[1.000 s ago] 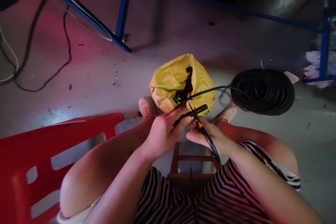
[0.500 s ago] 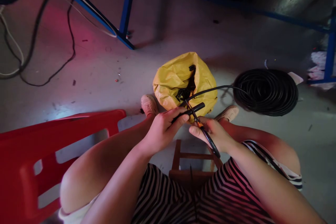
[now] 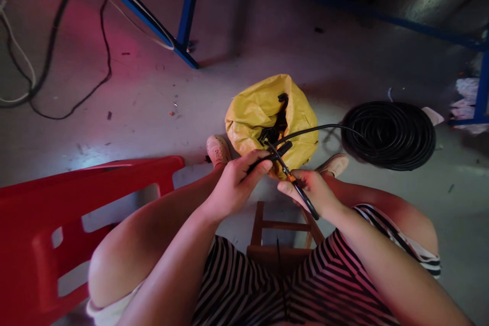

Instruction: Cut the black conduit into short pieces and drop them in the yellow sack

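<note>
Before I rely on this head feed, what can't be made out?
Head view, all four:
Black tube: one end hidden by the left hand.
Cutter: handles partly hidden by the right hand.
Dark pieces in the yellow bag: overlapping in shadow, too small to count.
Red chair: cut off by the left edge.

You are sitting in a place that is looking like a workshop: on the bare grey floor (image 3: 141,127), small dark scraps (image 3: 109,115) are lying scattered, a wide black coil (image 3: 408,145) is resting, long cables (image 3: 52,41) are running, and blue metal frames (image 3: 189,5) are standing.
</note>
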### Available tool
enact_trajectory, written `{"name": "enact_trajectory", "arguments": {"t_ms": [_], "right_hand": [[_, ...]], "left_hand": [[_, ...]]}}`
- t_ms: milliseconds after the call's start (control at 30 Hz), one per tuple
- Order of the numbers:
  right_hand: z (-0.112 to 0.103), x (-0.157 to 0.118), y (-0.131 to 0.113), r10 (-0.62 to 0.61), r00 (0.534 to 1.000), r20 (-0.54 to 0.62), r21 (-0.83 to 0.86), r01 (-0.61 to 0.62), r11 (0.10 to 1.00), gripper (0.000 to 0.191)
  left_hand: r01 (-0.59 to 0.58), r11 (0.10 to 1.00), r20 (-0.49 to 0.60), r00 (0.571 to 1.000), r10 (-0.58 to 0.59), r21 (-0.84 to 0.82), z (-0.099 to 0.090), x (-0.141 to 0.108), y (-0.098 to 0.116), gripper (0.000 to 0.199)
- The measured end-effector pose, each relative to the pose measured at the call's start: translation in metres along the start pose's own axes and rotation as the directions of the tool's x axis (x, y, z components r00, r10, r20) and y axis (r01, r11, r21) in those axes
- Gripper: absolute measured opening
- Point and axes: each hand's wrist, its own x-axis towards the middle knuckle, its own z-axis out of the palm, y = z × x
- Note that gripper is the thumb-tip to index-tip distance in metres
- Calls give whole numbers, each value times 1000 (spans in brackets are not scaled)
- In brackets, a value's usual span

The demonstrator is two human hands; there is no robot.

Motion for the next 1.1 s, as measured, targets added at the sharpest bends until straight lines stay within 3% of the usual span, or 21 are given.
{"name": "enact_trajectory", "arguments": {"t_ms": [733,867,1100], "right_hand": [[3,4,0,196,979,57,184,-203,962,59],[0,5,1,117,993,-17,238,-109,965,54],[-5,9,-11,-36,983,-182,265,84,960,44]], "left_hand": [[21,1000,-45,999,-21,-3,1,2,-7,27],[31,999,-10,999,-31,-17,3,-1,-7,22],[34,999,192,981,-34,0,10,-10,1,21]]}}
